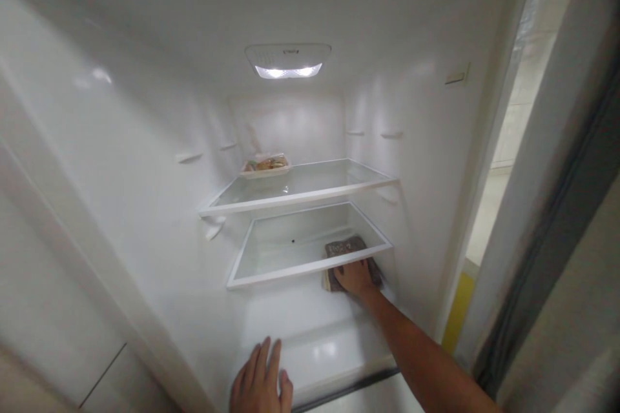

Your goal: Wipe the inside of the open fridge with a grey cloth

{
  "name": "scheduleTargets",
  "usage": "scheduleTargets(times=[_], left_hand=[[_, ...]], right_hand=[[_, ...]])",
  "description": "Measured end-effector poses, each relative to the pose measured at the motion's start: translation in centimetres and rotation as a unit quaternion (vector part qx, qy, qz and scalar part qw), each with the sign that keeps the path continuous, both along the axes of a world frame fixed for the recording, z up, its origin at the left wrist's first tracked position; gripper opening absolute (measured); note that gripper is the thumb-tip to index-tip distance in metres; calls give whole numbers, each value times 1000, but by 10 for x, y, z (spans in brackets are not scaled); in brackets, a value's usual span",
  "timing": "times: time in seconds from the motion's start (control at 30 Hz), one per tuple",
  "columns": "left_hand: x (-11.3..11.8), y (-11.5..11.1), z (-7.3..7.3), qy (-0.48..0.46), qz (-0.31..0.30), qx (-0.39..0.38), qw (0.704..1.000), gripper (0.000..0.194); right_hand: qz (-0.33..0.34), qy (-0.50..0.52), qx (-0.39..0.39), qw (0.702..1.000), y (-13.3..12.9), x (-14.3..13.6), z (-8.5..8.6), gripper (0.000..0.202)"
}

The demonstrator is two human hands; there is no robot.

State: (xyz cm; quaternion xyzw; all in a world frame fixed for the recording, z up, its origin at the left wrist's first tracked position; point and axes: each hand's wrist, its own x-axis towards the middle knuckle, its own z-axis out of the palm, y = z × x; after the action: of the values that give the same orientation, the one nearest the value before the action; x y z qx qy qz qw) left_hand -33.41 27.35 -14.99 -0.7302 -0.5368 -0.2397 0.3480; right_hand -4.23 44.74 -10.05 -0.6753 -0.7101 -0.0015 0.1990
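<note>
My right hand (356, 276) reaches in under the lower glass shelf of a fridge and grips a dark brown, speckled packet (334, 281) on the fridge floor. The packet's far part shows through the glass; its contents cannot be made out. Some of my right fingertips are hidden behind the shelf's white front edge. At the bottom of the view is my left hand (261, 384), holding nothing, its fingers stretched out near the front of the fridge floor.
Above the packet is the lower glass shelf (271, 251), with a small dark spot on it. The upper glass shelf (314, 184) carries a wrapped food tray (266, 166) at its back left. A lamp (289, 64) is lit in the ceiling. Fridge walls (426, 161) stand close on both sides.
</note>
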Motion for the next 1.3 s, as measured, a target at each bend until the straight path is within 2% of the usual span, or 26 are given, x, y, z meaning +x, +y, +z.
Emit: scheduleTargets(times=[0.2, 0.37, 0.5, 0.6, 0.73, 0.9, 1.17, 1.3], left_hand=[[12, -8, 15, -6, 15, 11, 1000, 42], [10, -7, 26, 6, -17, 13, 1000, 37], [5, -3, 33, 19, -33, -16, 999, 33], [2, -1, 29, 29, -35, 5, 999, 34], [0, 0, 21, 53, -55, 37, 996, 40], [-1, 1, 16, 37, -60, 23, 997, 42], [-4, 6, 13, 30, -85, 23, 996, 43], [-12, 12, 4, 34, -94, 31, 994, 47]], right_hand=[[-6, 6, -58, 998, -72, -5, 6, 61], [8, 7, -80, 997, -122, -5, 13, 61], [21, 5, -75, 997, -156, 0, 10, 60], [32, 4, -56, 998, -168, 3, 4, 59], [20, -4, -59, 998, -152, 5, 3, 60], [-1, -14, -69, 998, -104, 10, 5, 60], [1, -15, -32, 999, -34, 13, -3, 55], [15, -16, -10, 1000, 2, 13, -6, 54]])
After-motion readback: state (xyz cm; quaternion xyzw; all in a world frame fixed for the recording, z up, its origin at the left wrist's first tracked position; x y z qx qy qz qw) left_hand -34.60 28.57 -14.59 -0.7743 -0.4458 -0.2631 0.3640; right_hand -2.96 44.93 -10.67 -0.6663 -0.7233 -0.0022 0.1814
